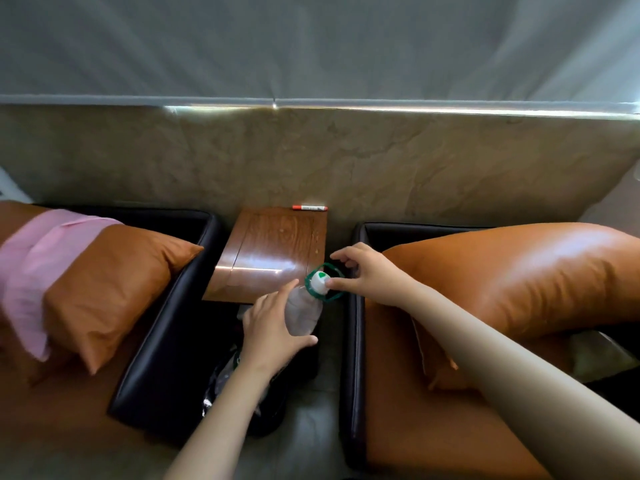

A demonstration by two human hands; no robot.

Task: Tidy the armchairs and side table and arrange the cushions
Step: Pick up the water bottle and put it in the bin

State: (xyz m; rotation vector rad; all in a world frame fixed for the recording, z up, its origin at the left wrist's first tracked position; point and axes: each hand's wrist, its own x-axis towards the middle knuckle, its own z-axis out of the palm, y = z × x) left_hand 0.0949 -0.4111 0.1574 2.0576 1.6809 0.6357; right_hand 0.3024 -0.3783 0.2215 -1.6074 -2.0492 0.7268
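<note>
Left hand [273, 327] wraps the bottle [303, 315], right hand [370, 275] fingers pinching its cap [318, 280]; hold steady, twist it snug.

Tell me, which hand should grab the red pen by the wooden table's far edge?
Probably right. The right hand only pinches the white cap of the clear plastic bottle and sits nearer the red marker pen. The left hand grips the bottle's body, supporting it.

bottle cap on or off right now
On. The white cap sits on the neck of the clear bottle, which the left hand grips; the right hand pinches it.
</note>
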